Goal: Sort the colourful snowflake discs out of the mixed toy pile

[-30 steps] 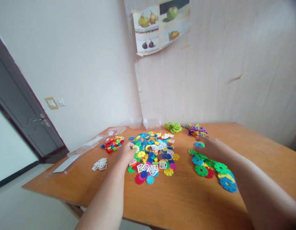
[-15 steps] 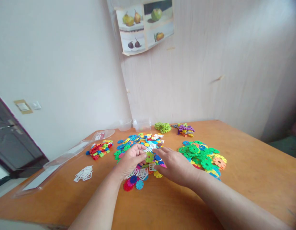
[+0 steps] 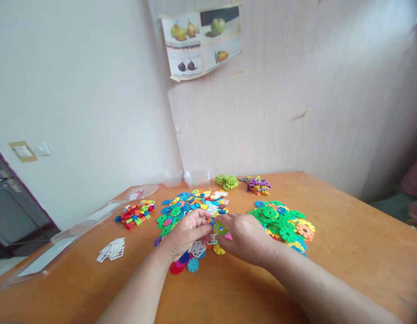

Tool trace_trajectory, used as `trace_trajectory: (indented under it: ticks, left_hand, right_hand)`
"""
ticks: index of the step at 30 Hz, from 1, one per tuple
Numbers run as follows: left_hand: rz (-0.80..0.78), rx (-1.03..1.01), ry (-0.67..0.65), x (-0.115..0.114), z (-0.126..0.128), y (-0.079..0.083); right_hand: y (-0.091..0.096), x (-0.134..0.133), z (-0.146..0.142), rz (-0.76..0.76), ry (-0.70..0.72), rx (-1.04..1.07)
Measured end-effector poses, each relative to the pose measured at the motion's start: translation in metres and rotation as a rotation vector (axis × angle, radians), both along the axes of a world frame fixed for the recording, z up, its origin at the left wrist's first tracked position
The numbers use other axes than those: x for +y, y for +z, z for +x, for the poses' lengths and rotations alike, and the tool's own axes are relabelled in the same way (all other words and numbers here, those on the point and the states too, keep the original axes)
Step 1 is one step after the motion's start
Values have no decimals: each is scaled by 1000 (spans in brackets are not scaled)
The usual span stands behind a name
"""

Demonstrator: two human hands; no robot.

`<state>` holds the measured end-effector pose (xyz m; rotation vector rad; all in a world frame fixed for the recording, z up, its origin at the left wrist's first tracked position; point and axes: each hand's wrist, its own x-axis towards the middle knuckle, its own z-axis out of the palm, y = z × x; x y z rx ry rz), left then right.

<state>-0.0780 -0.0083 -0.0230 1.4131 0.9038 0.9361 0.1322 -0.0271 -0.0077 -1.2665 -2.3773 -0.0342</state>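
Both my hands meet over the middle pile of flower-shaped plastic discs (image 3: 174, 210). My right hand (image 3: 247, 236) has its fingers bent round a lime-green notched disc (image 3: 221, 228), gripping it from the right. Close on the left, my left hand (image 3: 190, 231) is closed with thumb and fingers pinched together; what they hold, if anything, I cannot make out. White lattice pieces (image 3: 197, 249) lie on the pile below my hands. A light-blue disc (image 3: 192, 264) rests at its near edge. My hands hide part of the pile.
At right lies a mostly green disc pile (image 3: 279, 222). Coloured blocks (image 3: 136, 213) and white lattice pieces (image 3: 111, 250) are at left. Green (image 3: 226, 182) and purple pieces (image 3: 258, 183) lie at the back, beside a clear container (image 3: 197, 179). A clear plastic package (image 3: 70, 238) follows the left edge.
The lime-green disc has gone from my left hand's fingertips to my right hand. My right fingers have bent from outstretched to closed round it. The view has shifted slightly.
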Motion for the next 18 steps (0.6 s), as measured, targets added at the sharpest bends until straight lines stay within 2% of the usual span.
trace_trajectory:
  ticks: [4, 6, 9, 13, 18]
  left_hand:
    - [75, 20, 166, 6, -10, 3]
    - [100, -1, 280, 11, -16, 5]
    - [141, -44, 450, 20, -27, 5]
    - [181, -66, 602, 33, -46, -1]
    - [173, -30, 769, 46, -72, -11]
  right_hand:
    - [8, 20, 26, -9, -221, 88]
    - [13, 34, 47, -46, -368, 123]
    - [18, 54, 82, -86, -500, 161]
    - [15, 72, 120, -171, -609, 179]
    - [5, 78, 137, -259, -635, 80]
